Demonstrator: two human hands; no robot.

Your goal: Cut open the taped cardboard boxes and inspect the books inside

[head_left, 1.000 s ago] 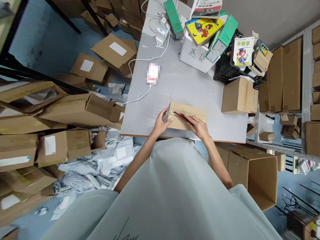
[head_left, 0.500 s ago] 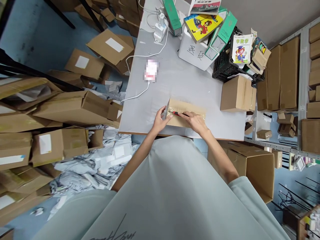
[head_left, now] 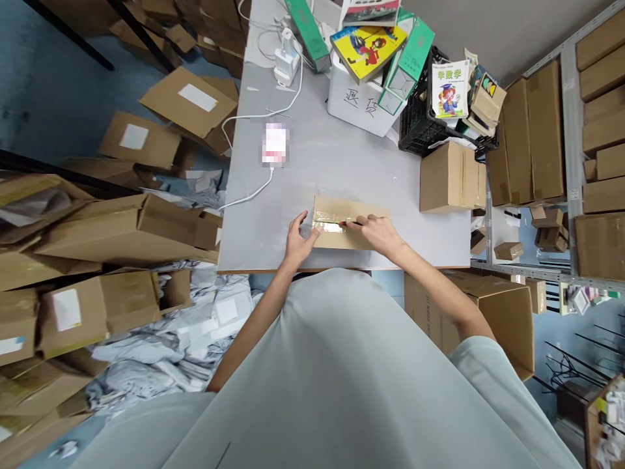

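Observation:
A taped cardboard box (head_left: 351, 241) lies lengthwise near the front edge of the table. My left hand (head_left: 299, 244) is at its left end, fingers spread and thumb resting on the top by the tape. My right hand (head_left: 383, 234) is closed around a slim red-and-black box cutter (head_left: 347, 224), over the right half of the box. The cutter's front end points left along the shiny tape on top; its blade is too small to make out. My right fingers cover the cutter's back part.
On the grey table (head_left: 342, 156) are a phone-like device (head_left: 274, 143) with a white cable, a charger (head_left: 286, 62), a white bin (head_left: 342, 98) of books, a black crate (head_left: 413, 124) and a cardboard box (head_left: 442, 179). Cartons (head_left: 122, 286) crowd the left; shelving (head_left: 571, 163) stands right.
My right hand has drawn the cutter a little to the right along the tape, away from my left thumb. The left hand stays at the box's left end. The view has shifted slightly.

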